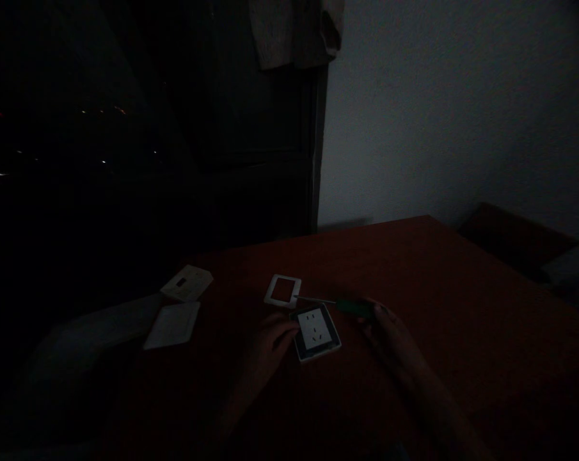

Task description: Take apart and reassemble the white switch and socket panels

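Observation:
In the dim head view, a wall socket [314, 328] with a white slotted face and a dark surround lies on the table. My left hand [276, 334] grips its left edge, thumb and fingers closed at the rim. A screwdriver [354, 308] with a green handle is held in my right hand [388, 330], its thin shaft pointing left. The tip appears over the lower right corner of a white square frame [270, 296], which lies just behind the socket; whether it touches cannot be seen.
On the left of the reddish-brown table [395, 256] lie a pale card-like piece with a dark slot [193, 285] and a white flat plate [173, 325]. Behind stands a pale wall [443, 115], with a dark window [126, 147] at left and hanging cloth [293, 32].

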Demonstrator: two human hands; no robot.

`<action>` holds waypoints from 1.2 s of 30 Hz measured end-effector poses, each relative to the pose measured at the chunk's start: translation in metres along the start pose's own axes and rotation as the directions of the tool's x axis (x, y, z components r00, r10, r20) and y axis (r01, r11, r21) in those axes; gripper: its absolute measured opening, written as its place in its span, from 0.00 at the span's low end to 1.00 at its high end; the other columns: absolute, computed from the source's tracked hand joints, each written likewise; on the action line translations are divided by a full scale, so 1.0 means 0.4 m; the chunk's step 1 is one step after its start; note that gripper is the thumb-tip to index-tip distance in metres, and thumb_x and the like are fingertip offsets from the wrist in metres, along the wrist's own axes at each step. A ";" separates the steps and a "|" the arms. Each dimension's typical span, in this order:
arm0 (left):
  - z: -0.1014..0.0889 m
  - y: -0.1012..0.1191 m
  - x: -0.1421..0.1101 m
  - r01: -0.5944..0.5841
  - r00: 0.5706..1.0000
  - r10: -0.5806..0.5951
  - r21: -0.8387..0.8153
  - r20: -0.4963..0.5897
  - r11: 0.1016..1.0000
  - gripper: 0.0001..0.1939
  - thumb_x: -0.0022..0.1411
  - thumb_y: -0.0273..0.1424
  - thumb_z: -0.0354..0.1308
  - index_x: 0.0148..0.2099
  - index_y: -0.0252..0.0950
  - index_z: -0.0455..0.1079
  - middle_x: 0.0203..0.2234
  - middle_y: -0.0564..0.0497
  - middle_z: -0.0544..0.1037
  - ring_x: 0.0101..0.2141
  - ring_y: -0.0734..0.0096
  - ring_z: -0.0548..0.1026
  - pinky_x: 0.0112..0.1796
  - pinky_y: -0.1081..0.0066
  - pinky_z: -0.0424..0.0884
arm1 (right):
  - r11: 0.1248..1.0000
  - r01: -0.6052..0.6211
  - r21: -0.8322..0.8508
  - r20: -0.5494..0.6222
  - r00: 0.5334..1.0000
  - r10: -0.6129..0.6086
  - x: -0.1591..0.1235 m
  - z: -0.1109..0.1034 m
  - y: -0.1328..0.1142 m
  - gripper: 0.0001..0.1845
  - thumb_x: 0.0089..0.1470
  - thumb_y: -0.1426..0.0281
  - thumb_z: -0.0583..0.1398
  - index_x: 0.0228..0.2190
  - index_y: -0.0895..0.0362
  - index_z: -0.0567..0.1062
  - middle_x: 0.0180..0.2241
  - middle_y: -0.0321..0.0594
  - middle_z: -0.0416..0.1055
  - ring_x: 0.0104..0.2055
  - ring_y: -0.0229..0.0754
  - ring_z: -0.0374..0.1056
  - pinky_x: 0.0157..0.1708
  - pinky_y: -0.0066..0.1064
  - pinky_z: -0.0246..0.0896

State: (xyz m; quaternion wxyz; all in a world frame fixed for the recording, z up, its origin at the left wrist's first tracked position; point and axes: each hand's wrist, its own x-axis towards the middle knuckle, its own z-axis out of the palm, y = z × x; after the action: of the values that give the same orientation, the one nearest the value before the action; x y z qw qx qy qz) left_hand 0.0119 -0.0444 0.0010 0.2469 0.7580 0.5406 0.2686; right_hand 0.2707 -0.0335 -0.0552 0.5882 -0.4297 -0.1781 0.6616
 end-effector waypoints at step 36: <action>0.021 -0.013 0.036 0.029 0.986 -0.033 0.026 0.166 0.999 0.07 0.58 0.22 0.58 0.37 0.40 0.73 0.37 0.53 0.78 0.38 0.69 0.76 0.39 0.73 0.69 | 1.000 0.016 -0.008 -0.014 1.000 -0.016 0.005 0.005 0.003 0.17 0.41 0.60 0.70 0.35 0.53 0.80 0.32 0.34 0.76 0.31 0.36 0.70 0.35 0.26 0.68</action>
State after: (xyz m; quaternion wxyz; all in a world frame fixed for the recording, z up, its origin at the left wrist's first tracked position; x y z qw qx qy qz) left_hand 0.0179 -0.0298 -0.0065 0.2864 0.7722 0.5329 0.1942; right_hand 0.2684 -0.0312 -0.0557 0.5931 -0.4352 -0.1798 0.6531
